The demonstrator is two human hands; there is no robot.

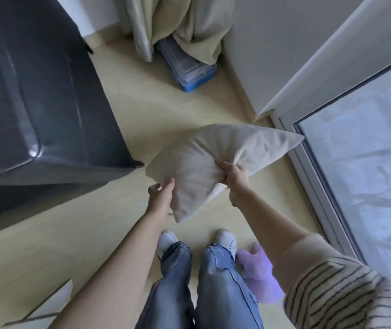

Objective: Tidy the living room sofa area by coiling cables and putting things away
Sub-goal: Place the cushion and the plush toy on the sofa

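Our right hand [231, 173] bunched the cushion [204, 162]; our left hand [162, 193] cupped its edge, best kept level toward the sofa [35, 91].

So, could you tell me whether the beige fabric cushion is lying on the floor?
No, the beige fabric cushion is held up above the floor, gripped by the right hand and touched by the left hand.
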